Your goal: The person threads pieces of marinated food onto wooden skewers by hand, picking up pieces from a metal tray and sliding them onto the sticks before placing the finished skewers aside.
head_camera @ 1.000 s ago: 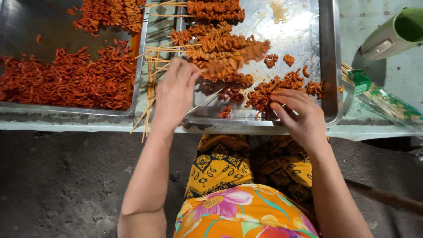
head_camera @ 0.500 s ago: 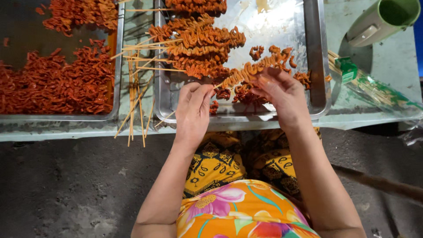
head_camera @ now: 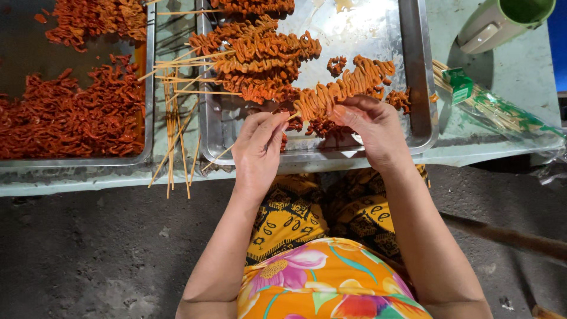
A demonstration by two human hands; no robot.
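Left hand [head_camera: 258, 150] pinches the bare end of a loaded skewer [head_camera: 342, 90]; right hand [head_camera: 371, 127] grips its meat end, fingers closed around it. Skewer hangs tilted just above the near rim of the steel tray [head_camera: 422, 77]. Behind: finished skewer pile [head_camera: 260, 53], loose sticks [head_camera: 174, 127], left tray of raw meat [head_camera: 65, 112], green jug [head_camera: 502, 20]

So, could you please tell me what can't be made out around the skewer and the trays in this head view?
- Skewer: the stick's near end is hidden inside the left hand; the right hand covers part of the meat.
- Left tray: cut off by the left and top edges.
- Right tray: top cut off by the frame; the hands hide part of its near rim.
- Green jug: cut off at the top edge.
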